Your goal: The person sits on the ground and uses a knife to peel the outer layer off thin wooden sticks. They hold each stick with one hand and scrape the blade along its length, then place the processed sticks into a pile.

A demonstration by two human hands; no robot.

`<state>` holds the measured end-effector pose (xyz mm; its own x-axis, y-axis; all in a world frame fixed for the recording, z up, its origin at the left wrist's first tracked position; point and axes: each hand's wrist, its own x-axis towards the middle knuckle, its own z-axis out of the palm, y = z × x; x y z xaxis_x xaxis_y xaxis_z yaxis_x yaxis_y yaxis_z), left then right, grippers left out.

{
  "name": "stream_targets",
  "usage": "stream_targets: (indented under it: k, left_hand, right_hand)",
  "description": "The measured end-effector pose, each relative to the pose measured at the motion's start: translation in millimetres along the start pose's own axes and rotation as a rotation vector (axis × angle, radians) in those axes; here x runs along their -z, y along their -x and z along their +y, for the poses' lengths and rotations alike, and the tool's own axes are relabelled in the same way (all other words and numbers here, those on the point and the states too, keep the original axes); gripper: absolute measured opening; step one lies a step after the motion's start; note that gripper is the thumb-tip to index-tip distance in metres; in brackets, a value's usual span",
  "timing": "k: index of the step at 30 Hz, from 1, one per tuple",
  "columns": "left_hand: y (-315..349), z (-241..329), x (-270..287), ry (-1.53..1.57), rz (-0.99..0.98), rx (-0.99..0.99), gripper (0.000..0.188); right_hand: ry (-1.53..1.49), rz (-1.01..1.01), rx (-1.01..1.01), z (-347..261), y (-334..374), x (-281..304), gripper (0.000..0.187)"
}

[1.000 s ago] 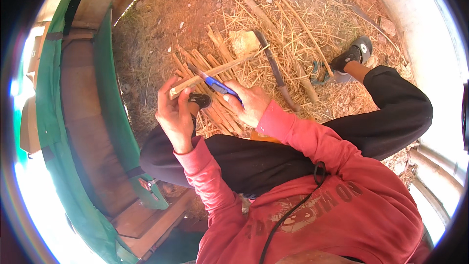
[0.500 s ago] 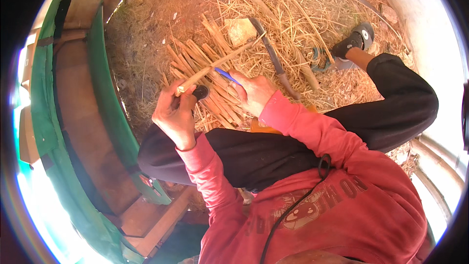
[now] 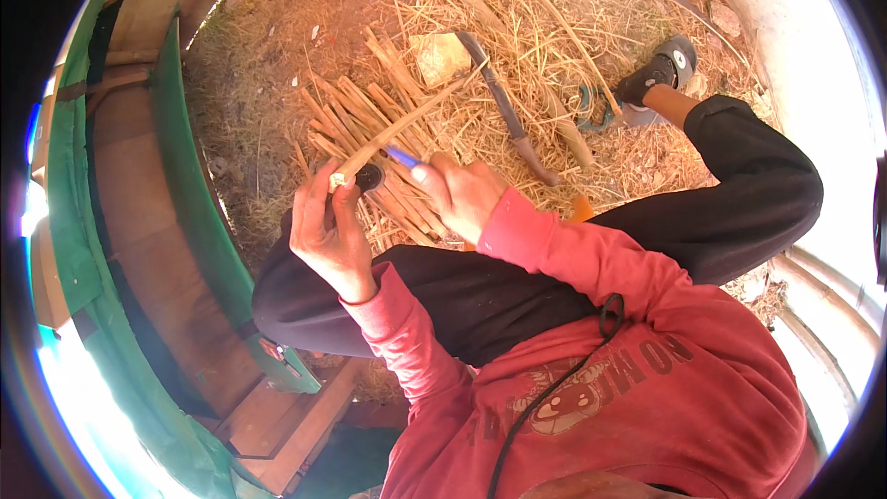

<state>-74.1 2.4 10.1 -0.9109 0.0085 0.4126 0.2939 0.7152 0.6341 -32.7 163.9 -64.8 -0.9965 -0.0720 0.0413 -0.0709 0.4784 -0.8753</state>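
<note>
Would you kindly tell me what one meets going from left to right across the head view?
Green-edged wooden trough, left hand, right hand, right foot, pale wall.

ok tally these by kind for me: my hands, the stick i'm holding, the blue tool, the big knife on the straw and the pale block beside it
Left hand and right hand: 2
Held stick: 1
Blue tool: 1
Big knife: 1
Pale block: 1
Total: 6
</note>
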Motion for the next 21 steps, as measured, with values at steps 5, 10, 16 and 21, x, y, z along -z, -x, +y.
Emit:
stream_targets:
  k: [5,10,16,21]
  left_hand:
    - [0.4,2.1,0.9,-0.110,0.013,-0.057,0.024]
    - [1.1,-4.8,1.9,-0.160,0.000,-0.135,0.023]
    - [3.6,-6.0,5.6,-0.111,-0.029,-0.010,0.022]
    - [4.4,-3.9,-2.2,-0.061,0.007,-0.175,0.022]
  right_hand:
    - [0.029,-0.021,0.087,-6.9,1.1,-2.7,0.018]
    - [0.168,0.149,0.264,5.3,3.1,-19.9,0.019]
    - [0.206,-0.024,-0.025,0.1,0.8,-8.9,0.022]
    - [0.296,0.027,0.023,56.7,-3.3,-19.5,0.030]
